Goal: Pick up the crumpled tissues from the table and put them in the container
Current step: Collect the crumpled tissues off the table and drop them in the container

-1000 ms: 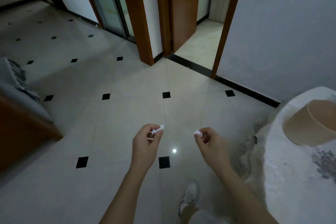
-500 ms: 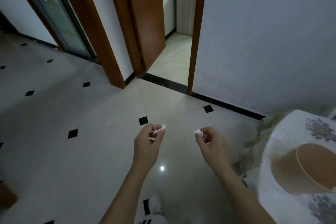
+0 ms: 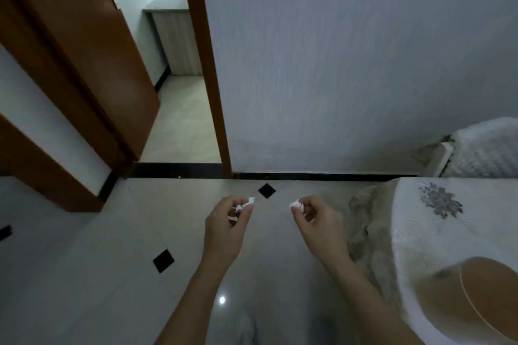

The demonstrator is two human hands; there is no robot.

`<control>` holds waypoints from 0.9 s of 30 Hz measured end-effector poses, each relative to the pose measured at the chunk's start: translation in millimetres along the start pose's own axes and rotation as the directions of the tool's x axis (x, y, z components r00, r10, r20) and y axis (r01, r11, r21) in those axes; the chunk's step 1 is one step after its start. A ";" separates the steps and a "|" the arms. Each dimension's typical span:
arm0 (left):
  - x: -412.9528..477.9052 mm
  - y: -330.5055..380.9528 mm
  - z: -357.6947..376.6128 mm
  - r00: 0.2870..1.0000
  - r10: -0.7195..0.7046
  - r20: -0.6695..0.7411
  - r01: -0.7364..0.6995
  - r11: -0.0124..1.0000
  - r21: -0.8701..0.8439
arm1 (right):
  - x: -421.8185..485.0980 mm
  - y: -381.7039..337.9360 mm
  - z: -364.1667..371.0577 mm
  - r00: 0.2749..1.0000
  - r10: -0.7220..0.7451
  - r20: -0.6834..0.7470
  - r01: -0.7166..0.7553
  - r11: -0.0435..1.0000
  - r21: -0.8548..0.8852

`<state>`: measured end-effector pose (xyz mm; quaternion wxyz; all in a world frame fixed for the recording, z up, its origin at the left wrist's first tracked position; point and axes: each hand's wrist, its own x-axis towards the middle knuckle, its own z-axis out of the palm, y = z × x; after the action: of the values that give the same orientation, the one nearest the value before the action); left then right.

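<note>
Both hands are held out in front of the person, above the pale glossy tiled floor (image 3: 84, 274) with its small black diamond insets, and they are apart from each other. The left hand (image 3: 224, 232) is closed in a pinch on a small white crumpled tissue (image 3: 246, 204), which sticks out between the thumb and the forefinger. The right hand (image 3: 319, 228) is closed in the same way on a second small white crumpled tissue (image 3: 296, 204), held at the fingertips. The two tissues are at nearly the same height and point toward each other, with a gap of bare floor between them.

On the right side stands the desk (image 3: 437, 235), covered with a white cloth that has a grey embroidered flower near its far edge. The round tan container (image 3: 482, 302) stands on the near part of this desk, close to the lower right corner of the view; it is partly cut by the frame and a little blurred. The right hand is near the left edge of the desk but does not touch it, and both tissues are well apart from the container.

Behind the hands there is a plain grey-blue wall (image 3: 350, 64), and on the left an open brown wooden door (image 3: 84, 64) shows another room.
</note>
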<state>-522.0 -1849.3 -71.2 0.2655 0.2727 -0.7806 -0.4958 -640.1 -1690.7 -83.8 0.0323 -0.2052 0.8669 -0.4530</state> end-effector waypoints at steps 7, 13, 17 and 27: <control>84.1 17.9 51.6 0.942 0.124 0.312 -0.110 0.992 -0.063 | 37.5 6.6 -23.8 0.947 0.185 -0.261 -0.182 0.983 0.037; 83.9 40.7 124.4 0.818 0.229 0.528 -0.152 0.971 -0.187 | 9.4 33.0 -80.0 0.828 0.296 -0.476 -0.321 0.947 0.030; 54.5 65.6 176.4 0.721 0.277 0.636 -0.164 0.959 -0.232 | -32.4 55.4 -127.9 0.716 0.337 -0.611 -0.396 0.917 0.043; -32.0 130.1 267.4 0.482 0.468 0.741 -0.323 0.881 -0.346 | -122.6 92.7 -212.1 0.512 0.412 -0.754 -0.567 0.821 0.063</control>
<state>-703.5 -1612.2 -54.5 0.0095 -0.1927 -0.8128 -0.5496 -609.7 -1432.8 -49.1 -0.2143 0.2484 0.8638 -0.3823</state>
